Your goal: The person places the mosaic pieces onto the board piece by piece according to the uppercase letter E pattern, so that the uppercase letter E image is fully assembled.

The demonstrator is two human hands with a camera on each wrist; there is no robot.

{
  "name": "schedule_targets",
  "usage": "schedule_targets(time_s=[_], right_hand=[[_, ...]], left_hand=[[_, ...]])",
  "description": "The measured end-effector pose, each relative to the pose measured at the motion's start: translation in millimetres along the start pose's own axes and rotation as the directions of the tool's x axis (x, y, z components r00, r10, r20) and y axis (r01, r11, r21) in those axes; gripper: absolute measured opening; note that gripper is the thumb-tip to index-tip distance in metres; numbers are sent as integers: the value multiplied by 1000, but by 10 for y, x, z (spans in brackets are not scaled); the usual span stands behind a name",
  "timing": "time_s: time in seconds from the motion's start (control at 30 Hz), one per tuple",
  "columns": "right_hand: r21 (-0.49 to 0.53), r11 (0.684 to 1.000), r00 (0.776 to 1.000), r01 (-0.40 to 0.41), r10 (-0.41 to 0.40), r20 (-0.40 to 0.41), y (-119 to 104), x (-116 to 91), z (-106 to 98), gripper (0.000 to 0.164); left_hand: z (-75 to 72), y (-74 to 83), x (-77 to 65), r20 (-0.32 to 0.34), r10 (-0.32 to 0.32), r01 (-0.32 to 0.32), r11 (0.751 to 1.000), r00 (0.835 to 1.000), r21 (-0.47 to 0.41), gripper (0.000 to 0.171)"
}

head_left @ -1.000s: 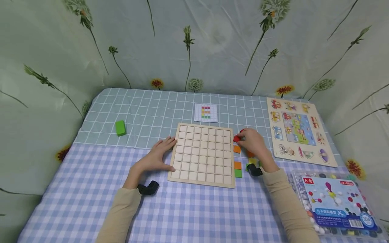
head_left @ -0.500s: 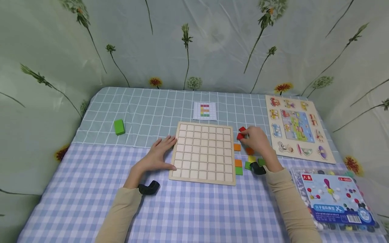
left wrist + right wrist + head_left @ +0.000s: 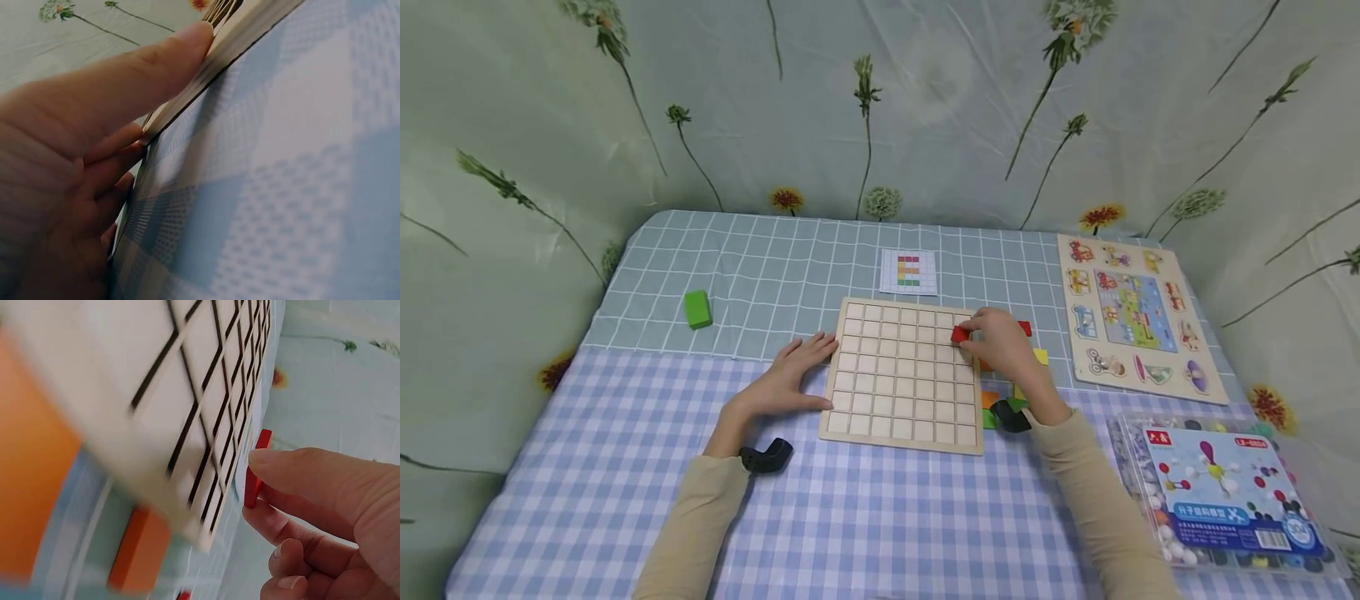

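A red square tile (image 3: 959, 334) is pinched between the thumb and a finger of my right hand (image 3: 1003, 346), over the right edge of a wooden grid board (image 3: 895, 372). In the right wrist view the red tile (image 3: 253, 484) stands on edge, apart from the board's surface. My left hand (image 3: 786, 383) lies with spread fingers against the board's left edge. Thumb (image 3: 181, 53) and fingertips touch that edge in the left wrist view. Orange (image 3: 990, 400), green (image 3: 988, 419) and yellow tiles (image 3: 1041, 357) lie right of the board, partly hidden by my right hand and wrist.
Behind the board lies a card with a coloured grid pattern (image 3: 909, 272). A green block (image 3: 697, 309) sits at the left. Toward the right are a wooden picture puzzle (image 3: 1142, 317) and a clear plastic box of molecule-model parts (image 3: 1228, 496). Another red tile (image 3: 1025, 328) lies beyond my right hand.
My right hand has picked up a red tile from beside the board and carried it left over the board's right edge. The left hand stays at the board's left edge.
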State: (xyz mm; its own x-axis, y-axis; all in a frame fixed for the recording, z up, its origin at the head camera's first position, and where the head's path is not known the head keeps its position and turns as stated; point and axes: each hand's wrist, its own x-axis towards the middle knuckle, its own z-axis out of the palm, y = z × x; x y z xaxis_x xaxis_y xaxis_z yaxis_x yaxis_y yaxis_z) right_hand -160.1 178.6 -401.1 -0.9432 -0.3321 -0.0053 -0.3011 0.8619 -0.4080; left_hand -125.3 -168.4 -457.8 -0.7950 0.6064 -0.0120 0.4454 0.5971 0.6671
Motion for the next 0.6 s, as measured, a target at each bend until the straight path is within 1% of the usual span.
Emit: schedule_targets(time_s=[0.13, 0.33, 0.47, 0.6], right_hand=[[-3, 1000, 1000, 5, -5, 19, -131, 83, 62, 28], [-29, 999, 998, 25, -23, 65, -342, 238, 139, 29], [-48, 996, 995, 70, -67, 76, -455, 329, 195, 26], [-67, 991, 990, 120, -115, 80, -506, 382, 250, 24]], left_hand=[[16, 6, 12, -14, -6, 6, 1000, 1000, 7, 95], [34, 18, 29, -39, 1, 1, 999, 999, 49, 96], [27, 24, 25, -50, 8, -5, 998, 999, 62, 95], [23, 22, 18, -51, 5, -2, 998, 999, 60, 95]])
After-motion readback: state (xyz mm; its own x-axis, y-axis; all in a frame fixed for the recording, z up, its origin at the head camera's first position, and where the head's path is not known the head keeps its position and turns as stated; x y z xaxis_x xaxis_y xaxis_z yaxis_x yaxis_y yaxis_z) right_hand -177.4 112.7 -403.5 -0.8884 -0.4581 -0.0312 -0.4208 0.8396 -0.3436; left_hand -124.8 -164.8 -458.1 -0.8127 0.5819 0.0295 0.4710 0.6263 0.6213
